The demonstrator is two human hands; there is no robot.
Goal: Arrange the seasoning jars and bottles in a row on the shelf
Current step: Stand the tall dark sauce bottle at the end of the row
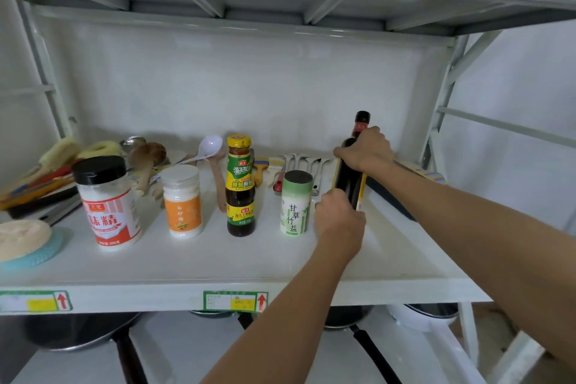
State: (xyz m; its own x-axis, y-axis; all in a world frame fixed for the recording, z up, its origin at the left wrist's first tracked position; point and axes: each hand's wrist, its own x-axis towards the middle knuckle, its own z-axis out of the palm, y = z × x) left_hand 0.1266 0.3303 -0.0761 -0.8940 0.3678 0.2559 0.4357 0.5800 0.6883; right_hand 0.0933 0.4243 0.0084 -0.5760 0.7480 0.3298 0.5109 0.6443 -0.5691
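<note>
On the white shelf (218, 262) stands a row: a black-lidded white jar with a red label (107, 203), a smaller white jar with an orange label (184, 201), a dark sauce bottle with a yellow cap (240, 185) and a green-white salt shaker (295, 204). To the right of the shaker a tall dark bottle (352, 178) stands slightly tilted. My right hand (367, 150) grips its upper body below the neck. My left hand (339, 221) is closed around its base.
Behind the row lie wooden spoons, a white ladle (205, 148), brushes and metal forks (307, 162). Utensils and a sponge on a blue mat (28, 243) crowd the left end. A dark flat object (392, 199) lies at the right. Pans hang below the shelf.
</note>
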